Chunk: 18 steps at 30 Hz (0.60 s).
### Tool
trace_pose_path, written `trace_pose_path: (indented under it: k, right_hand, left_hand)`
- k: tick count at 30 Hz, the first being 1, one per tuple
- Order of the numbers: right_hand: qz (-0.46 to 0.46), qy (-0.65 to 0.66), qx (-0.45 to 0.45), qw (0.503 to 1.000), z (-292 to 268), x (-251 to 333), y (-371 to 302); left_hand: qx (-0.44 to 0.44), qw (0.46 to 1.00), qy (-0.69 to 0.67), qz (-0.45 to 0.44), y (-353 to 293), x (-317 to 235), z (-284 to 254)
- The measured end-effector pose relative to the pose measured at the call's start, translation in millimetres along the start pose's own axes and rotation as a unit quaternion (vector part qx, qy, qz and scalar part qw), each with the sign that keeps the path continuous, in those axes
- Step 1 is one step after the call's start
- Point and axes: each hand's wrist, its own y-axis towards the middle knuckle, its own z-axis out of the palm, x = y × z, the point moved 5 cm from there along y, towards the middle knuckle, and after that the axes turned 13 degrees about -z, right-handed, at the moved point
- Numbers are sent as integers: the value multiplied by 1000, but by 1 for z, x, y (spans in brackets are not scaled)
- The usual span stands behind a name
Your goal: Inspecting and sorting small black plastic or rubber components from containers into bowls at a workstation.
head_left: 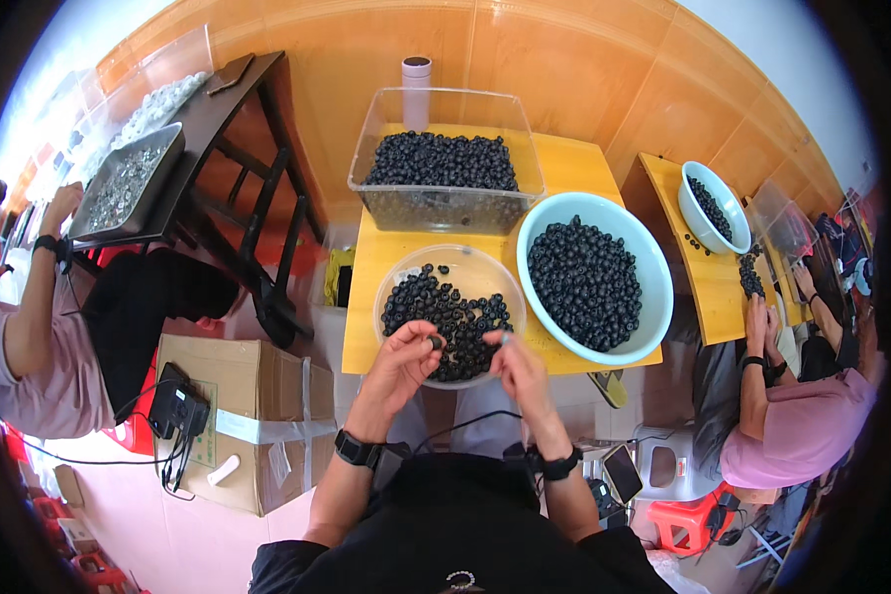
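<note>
Over a shallow round clear tray [513,287] of loose dark beads [436,297], my left hand [394,364] pinches one dark bead [435,342] between thumb and fingertips. Just to its right, my right hand [523,376] is closed, thumb and forefinger together. A small pale-blue spot shows at its fingertips; I cannot make out what it is. Behind the tray stands a clear plastic bin [436,213] partly filled with black beads. A light-blue basin [658,282] heaped with similar beads sits at the right, overlapping the yellow table's edge.
A pink bottle [417,94] stands behind the bin on the yellow table [564,158]. At left are a taped cardboard box [257,396] and a dark table [213,109], where a person works at a metal tray [134,188]. People at right handle beads beside another blue basin [718,213].
</note>
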Motion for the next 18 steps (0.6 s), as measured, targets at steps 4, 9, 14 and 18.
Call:
trace_pose_path:
  k: [4,9,14,18]
  right_hand:
    - [4,-38,2,999,-7,1,3]
    - [-216,-166,40,961,14,31,-16]
    - [-247,-230,93,937,27,48,-19]
    - [-265,-273,107,919,31,54,-18]
  left_hand:
    - [5,1000,-22,-21,-2,4,-1]
    - [4,999,-9,-33,-5,5,1]
    - [33,998,-14,-45,-9,7,3]
    - [57,997,-2,-44,-10,8,10]
